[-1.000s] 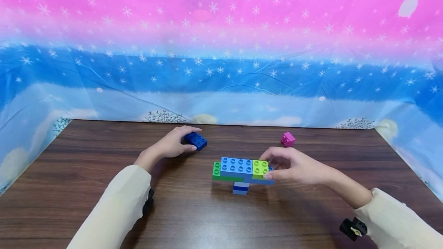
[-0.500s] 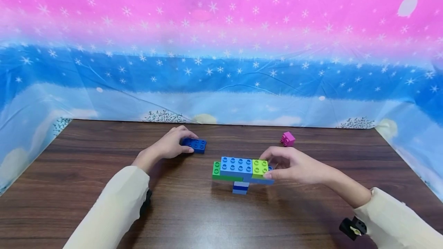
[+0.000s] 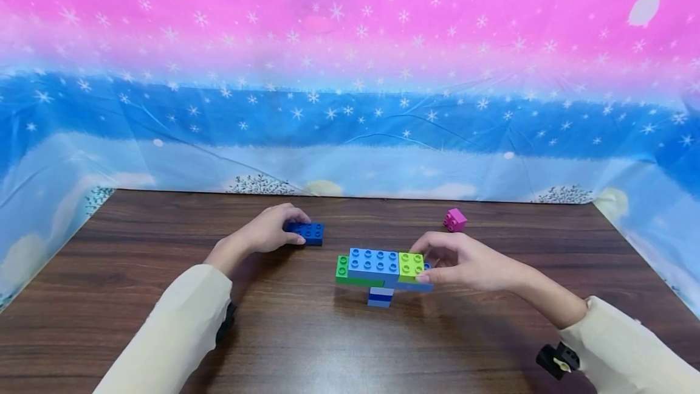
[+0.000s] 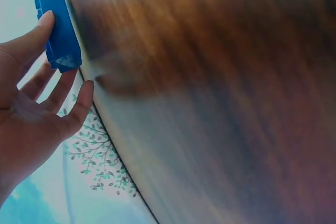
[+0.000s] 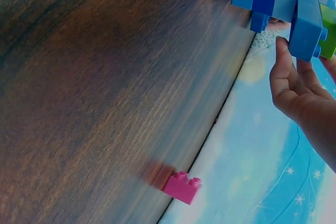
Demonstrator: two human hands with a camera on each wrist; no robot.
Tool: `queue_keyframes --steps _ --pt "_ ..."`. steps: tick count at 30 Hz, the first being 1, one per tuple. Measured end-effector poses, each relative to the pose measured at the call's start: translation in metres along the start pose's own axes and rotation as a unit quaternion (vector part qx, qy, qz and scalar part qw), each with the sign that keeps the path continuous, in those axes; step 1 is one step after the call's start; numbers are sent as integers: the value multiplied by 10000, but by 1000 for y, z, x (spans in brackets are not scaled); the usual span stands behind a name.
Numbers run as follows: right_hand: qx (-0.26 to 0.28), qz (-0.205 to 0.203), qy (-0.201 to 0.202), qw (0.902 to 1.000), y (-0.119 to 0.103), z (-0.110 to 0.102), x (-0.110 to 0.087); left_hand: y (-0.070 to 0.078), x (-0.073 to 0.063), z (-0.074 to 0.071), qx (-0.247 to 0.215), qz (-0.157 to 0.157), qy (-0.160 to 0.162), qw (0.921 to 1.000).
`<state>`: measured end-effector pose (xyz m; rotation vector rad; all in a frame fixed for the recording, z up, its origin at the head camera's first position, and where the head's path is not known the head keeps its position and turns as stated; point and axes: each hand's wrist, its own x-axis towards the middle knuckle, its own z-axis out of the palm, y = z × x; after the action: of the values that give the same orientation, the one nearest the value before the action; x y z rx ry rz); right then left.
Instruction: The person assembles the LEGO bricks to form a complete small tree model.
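A dark blue toy brick [image 3: 313, 234] with studs up is between the thumb and fingers of my left hand [image 3: 266, 228], low over the tabletop. In the left wrist view the thumb lies along one side of this brick [image 4: 62, 30]. At the middle stands a T-shaped toy brick structure [image 3: 374, 263], with a wide top on a narrow stacked column [image 3: 380, 298]. My right hand [image 3: 473, 262] grips its right end, thumb at the front of the lime green brick [image 3: 409, 265] and fingers behind. A green brick [image 3: 341, 267] forms the left end.
A pink brick [image 3: 455, 221] lies on its side farther back, beyond the right hand. The dark wooden table [image 3: 306, 345] ends at a pink and blue snowflake cloth [image 3: 350, 120], which hangs behind it and along both sides.
My left hand has turned the dark blue brick from slanted to nearly square with the table edge and drawn it slightly nearer. The right hand and the structure stay in place.
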<state>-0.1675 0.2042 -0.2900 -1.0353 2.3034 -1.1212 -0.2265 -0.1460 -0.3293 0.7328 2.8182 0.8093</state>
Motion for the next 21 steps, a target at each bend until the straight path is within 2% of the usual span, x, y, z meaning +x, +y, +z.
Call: queue_keyframes --steps 10,21 --pt "45 25 -66 10000 1 -2 1 15 -4 -12 -35 112 13 9999" --pt "165 94 -170 9997 1 -4 1 44 -9 -19 -40 135 21 9999"
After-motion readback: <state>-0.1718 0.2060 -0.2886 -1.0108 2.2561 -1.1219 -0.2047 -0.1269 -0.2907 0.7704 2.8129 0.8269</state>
